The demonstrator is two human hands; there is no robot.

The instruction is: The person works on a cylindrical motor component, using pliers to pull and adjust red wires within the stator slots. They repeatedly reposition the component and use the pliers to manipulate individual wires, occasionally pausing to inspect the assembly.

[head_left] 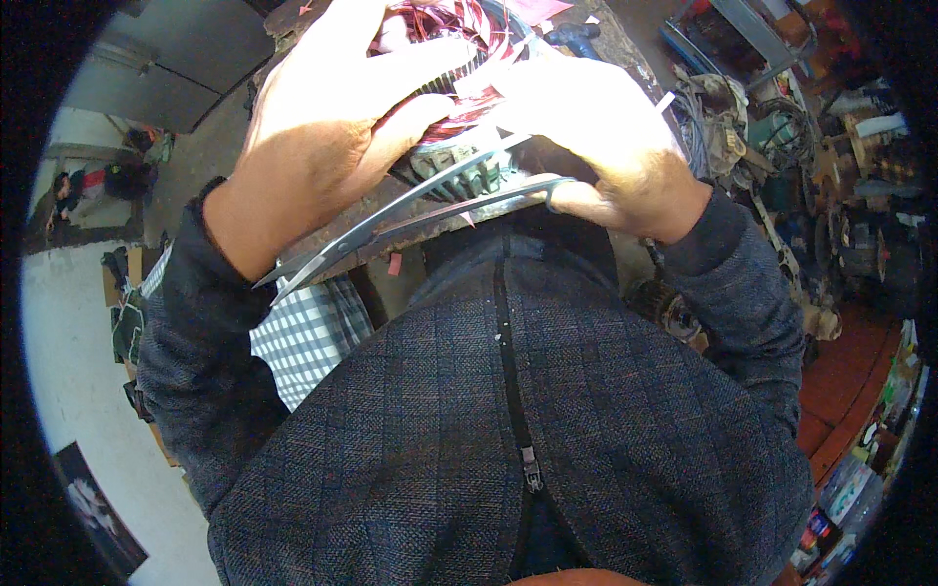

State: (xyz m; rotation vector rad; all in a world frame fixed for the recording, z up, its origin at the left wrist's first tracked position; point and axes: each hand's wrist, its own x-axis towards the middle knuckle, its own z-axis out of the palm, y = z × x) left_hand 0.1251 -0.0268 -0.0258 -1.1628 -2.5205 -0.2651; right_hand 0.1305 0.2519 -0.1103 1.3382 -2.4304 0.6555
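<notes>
A motor stator with slotted metal core and reddish copper windings (469, 115) sits on the bench in front of me, partly covered by my hands. My left hand (327, 122) grips its left side, thumb and fingers closed around the windings near the slots. A pair of metal scissors (391, 213) hangs from my right hand (601, 127), with a finger through a handle loop. Their blades point down to the left, slightly apart, beneath my left wrist. My right fingertips are also at the windings, beside a pale pink paper strip (479, 101). Strong sunlight washes out both hands.
A dark blue tool (575, 39) lies on the worn bench beyond my right hand, near pink paper (539, 9). Below the bench's left side is a checked cloth (318, 327). Wire coils (692, 132) and cluttered machine parts (860, 230) fill the right.
</notes>
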